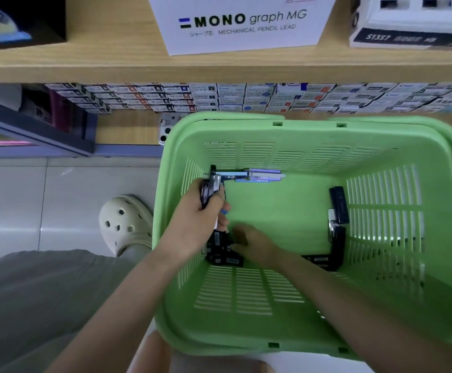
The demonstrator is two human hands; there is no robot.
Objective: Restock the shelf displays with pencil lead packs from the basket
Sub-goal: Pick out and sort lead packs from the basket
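A green slatted basket [397, 300] sits below me, in front of the shelf. Inside it, my left hand [200, 211] grips a bundle of lead packs [210, 188] near the left wall. My right hand [254, 243], blurred, reaches down onto black packs [219, 251] lying at the front left of the basket floor; its fingers are curled at them, and whether it grips one I cannot tell. Blue packs [257, 175] lie at the back of the floor. Black packs [337, 208] lie along the right side.
A wooden shelf [111, 60] above carries a white MONO graph MG lead box [243, 22] and another display box [413, 25]. Below it, rows of small boxed lead packs [246, 98] line the lower shelf. A phone [167, 129] lies there. My shoe [125, 222] stands on the tiled floor.
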